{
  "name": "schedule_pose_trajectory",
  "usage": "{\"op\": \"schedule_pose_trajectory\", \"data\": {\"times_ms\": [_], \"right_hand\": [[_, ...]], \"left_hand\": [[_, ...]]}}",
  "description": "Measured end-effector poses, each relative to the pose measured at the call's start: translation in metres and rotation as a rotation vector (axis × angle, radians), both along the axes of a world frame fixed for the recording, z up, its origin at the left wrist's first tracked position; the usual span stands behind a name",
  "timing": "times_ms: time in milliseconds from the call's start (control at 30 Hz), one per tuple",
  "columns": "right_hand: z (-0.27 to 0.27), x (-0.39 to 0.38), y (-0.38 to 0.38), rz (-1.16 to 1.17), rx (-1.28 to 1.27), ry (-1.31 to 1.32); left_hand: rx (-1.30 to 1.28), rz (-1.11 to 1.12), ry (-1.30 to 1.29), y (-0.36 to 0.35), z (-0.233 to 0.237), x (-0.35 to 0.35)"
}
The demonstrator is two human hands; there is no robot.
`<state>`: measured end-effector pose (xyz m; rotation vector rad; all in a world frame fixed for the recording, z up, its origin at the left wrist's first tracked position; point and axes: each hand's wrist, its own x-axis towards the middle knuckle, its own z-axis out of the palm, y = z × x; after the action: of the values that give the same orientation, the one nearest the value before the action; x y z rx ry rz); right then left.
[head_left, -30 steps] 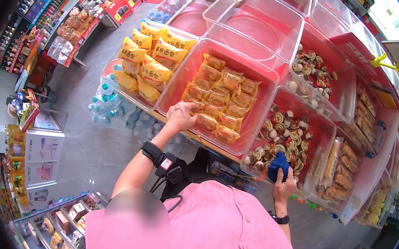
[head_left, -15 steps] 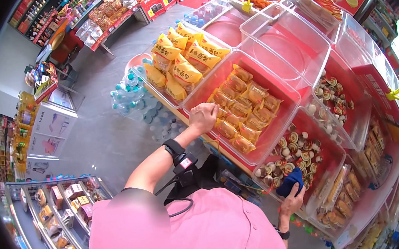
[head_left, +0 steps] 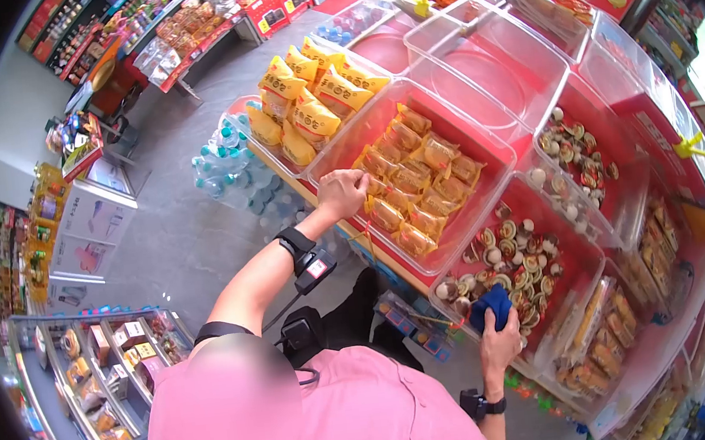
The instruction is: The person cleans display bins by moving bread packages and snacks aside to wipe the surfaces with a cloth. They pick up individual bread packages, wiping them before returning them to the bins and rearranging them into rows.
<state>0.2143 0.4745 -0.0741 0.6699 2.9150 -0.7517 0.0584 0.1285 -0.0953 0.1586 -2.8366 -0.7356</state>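
Note:
My left hand (head_left: 343, 193) is over the near left rim of a clear bin (head_left: 497, 169), its fingers curled together beside the small yellow-wrapped packages (head_left: 406, 176); what they hold, if anything, is hidden. My right hand (head_left: 500, 344) grips a folded blue cloth (head_left: 489, 307) at the front edge of another bin, which contains small round brown-and-white pieces (head_left: 518, 261). Larger yellow bags (head_left: 311, 114) stand upright in the bin beyond my left hand.
Bottles with teal caps (head_left: 236, 176) are on the floor left of the display. Long wrapped breads (head_left: 610, 343) lie at the lower right. A shelf unit (head_left: 36, 395) stands at the lower left, and a white box (head_left: 88, 222) is farther up.
The bins have shifted slightly left and up in view. My right hand and the blue cloth have moved left, and my left hand has moved slightly left.

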Motion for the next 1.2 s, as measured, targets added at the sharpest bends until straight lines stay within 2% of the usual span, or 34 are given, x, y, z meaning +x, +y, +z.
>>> {"op": "schedule_pose_trajectory", "data": {"times_ms": [167, 367, 433, 500, 600, 633, 700, 733, 767, 833, 900, 967, 1200], "right_hand": [[-0.014, 0.002, 0.001, -0.037, 0.091, 0.091], [-0.005, -0.005, -0.010, -0.271, 0.121, 0.095], [-0.012, -0.005, -0.008, -0.296, 0.156, 0.075], [-0.020, -0.002, -0.001, -0.256, 0.154, 0.071], [-0.018, -0.002, 0.002, -0.304, 0.129, 0.015], [-0.020, -0.004, 0.005, -0.319, 0.100, 0.003], [-0.036, -0.005, 0.018, -0.388, 0.128, 0.054], [-0.033, -0.004, 0.015, -0.428, 0.138, 0.072], [-0.032, -0.007, 0.013, -0.467, 0.145, 0.089], [-0.030, -0.008, 0.010, -0.453, 0.166, 0.084], [-0.031, -0.004, 0.009, -0.443, 0.189, 0.078], [-0.027, -0.008, 0.008, -0.449, 0.179, 0.000], [-0.022, -0.012, -0.003, -0.523, 0.208, 0.020]], "left_hand": [[-0.001, -0.033, 0.006, -0.001, 0.002, -0.003], [0.006, -0.095, 0.028, -0.005, -0.006, -0.001], [0.106, -0.175, 0.149, -0.007, -0.008, 0.000], [0.147, -0.240, 0.117, -0.015, -0.005, 0.003], [0.094, -0.671, -0.024, -0.031, 0.004, 0.005], [0.103, -0.688, -0.015, -0.039, 0.008, 0.001], [0.124, -1.139, 0.045, -0.056, 0.010, -0.008], [-0.015, -1.202, 0.028, -0.065, 0.013, -0.016], [-0.012, -1.219, 0.027, -0.071, 0.016, -0.024], [-0.308, -1.187, -0.065, -0.081, 0.020, -0.032], [-0.269, -1.219, -0.054, -0.080, 0.002, -0.037], [-0.170, -1.292, -0.168, -0.075, 0.002, -0.040], [-0.231, -1.294, -0.267, -0.075, 0.005, -0.042]]}}
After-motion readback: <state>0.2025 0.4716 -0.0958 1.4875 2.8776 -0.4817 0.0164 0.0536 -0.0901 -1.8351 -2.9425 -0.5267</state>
